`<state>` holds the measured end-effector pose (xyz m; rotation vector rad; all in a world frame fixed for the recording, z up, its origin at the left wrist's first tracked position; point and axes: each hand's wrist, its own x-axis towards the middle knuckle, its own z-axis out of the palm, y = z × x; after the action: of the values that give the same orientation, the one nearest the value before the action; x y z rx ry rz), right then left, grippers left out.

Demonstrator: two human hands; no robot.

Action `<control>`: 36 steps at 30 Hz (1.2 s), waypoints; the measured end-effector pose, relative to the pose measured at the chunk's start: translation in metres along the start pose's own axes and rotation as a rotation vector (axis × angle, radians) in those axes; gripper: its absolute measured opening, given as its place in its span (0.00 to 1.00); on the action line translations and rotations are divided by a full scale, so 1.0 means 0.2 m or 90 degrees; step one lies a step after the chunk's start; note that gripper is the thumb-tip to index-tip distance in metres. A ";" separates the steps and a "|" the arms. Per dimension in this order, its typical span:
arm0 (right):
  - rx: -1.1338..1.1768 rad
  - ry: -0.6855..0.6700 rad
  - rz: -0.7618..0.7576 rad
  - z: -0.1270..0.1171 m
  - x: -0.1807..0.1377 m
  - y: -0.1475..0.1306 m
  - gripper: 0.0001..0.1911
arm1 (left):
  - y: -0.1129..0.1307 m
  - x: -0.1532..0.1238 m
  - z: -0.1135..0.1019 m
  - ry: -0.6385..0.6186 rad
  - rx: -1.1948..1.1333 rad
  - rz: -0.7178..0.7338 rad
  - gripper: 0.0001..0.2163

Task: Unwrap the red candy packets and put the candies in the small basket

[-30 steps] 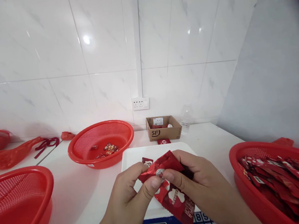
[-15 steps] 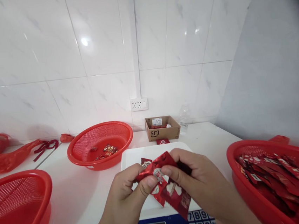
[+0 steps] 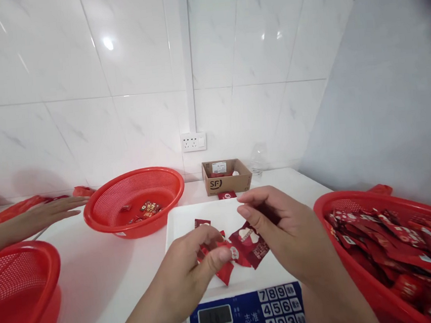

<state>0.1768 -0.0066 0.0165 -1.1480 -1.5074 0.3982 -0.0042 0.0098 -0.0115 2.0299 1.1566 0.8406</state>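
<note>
My left hand (image 3: pixel 193 267) pinches a small bunch of red sachets (image 3: pixel 224 257) just over the white tray (image 3: pixel 181 225) of a weighing scale (image 3: pixel 249 313). My right hand (image 3: pixel 282 226) hovers a little higher and to the right, thumb and forefinger pressed together. A red sachet with white print (image 3: pixel 251 240) sits under its palm, touching the bunch. Whether the right hand grips it is hidden. One more sachet (image 3: pixel 201 222) lies on the tray.
A red basket (image 3: pixel 366 269) full of sachets stands at right, another red basket (image 3: pixel 19 261) at left, a third (image 3: pixel 134 184) behind with a few sachets. Another person's hand (image 3: pixel 50 212) rests flat at far left. A cardboard box (image 3: pixel 227 181) stands by the wall.
My hands have come apart: the right one rose off the bunch, the left one lowered the sachets toward the tray. Another person's hand has come in at the left. The view dipped.
</note>
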 end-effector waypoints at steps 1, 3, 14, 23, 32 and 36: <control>-0.003 -0.010 -0.022 0.01 -0.01 0.00 0.03 | 0.02 -0.02 -0.01 -0.036 -0.065 0.026 0.13; 0.000 -0.032 -0.059 0.04 -0.02 0.00 0.03 | 0.06 -0.05 -0.01 -0.089 -0.179 0.067 0.13; 0.375 -0.209 -0.024 0.08 -0.05 0.03 0.15 | 0.09 -0.12 0.02 0.125 -0.403 0.103 0.08; 0.355 -0.355 -0.105 0.11 -0.07 -0.01 0.23 | 0.09 -0.14 0.01 0.038 -0.368 0.117 0.14; 0.317 -0.350 -0.154 0.10 -0.07 -0.02 0.23 | 0.09 -0.12 0.01 0.023 -0.363 0.141 0.16; 0.345 -0.316 -0.107 0.10 -0.06 0.00 0.24 | 0.09 -0.12 0.00 0.045 -0.333 0.127 0.17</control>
<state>0.1574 -0.0098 0.0036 -0.5053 -1.7528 0.9588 -0.0050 -0.0179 -0.0029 1.7001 0.6782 1.1800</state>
